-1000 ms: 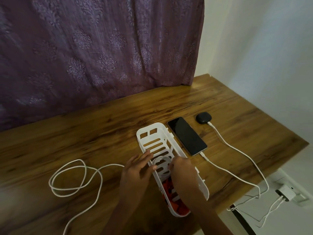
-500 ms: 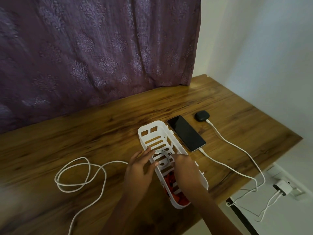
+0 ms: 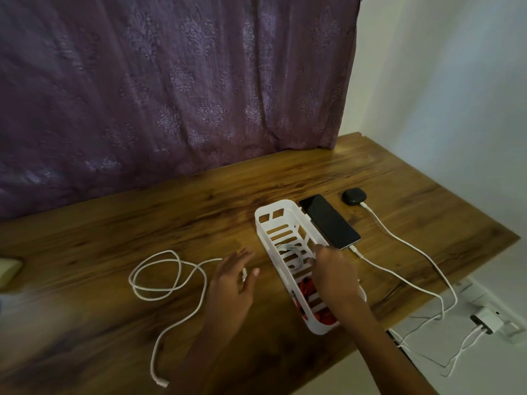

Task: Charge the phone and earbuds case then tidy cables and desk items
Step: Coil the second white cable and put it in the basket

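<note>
White slotted basket mid-desk, small coiled cable tucked inside for tidiness. Right hand reaching in over it, grip impossible to tell. Left hand relaxed and empty near the long cable at left, probably next. Phone and earbuds case plugged in, far right.

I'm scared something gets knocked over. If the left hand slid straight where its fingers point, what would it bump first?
Probably the white basket. The left hand points its fingers at that basket's long side wall, with only bare desk between. The hand's height is unclear.
</note>
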`<move>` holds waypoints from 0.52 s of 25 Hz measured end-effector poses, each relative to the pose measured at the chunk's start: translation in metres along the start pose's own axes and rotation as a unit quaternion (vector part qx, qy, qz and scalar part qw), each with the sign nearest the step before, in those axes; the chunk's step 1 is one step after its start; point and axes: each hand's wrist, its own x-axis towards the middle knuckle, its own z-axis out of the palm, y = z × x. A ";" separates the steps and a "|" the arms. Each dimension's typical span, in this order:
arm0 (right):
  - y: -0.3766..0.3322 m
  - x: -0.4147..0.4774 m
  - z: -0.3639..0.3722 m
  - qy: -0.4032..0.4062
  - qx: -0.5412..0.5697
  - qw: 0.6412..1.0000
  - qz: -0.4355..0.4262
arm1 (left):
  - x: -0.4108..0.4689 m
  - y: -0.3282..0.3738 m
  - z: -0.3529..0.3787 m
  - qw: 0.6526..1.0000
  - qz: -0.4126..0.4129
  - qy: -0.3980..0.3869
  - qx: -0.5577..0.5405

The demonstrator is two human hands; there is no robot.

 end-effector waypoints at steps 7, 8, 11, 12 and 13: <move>-0.068 -0.036 -0.004 0.114 0.061 0.975 -0.183 | -0.032 -0.035 -0.061 0.994 -0.006 0.105 0.009; -0.080 -0.043 0.004 0.100 0.079 0.965 -0.229 | -0.037 -0.041 -0.071 0.993 -0.016 0.117 0.002; -0.104 -0.061 0.037 0.014 0.091 0.936 -0.339 | -0.055 -0.061 -0.093 0.988 -0.036 0.149 0.017; -0.110 -0.070 0.050 -0.016 0.076 0.927 -0.368 | -0.063 -0.068 -0.101 0.987 -0.040 0.153 0.031; -0.116 -0.078 0.064 -0.038 0.061 0.915 -0.396 | -0.072 -0.074 -0.108 0.986 -0.038 0.153 0.046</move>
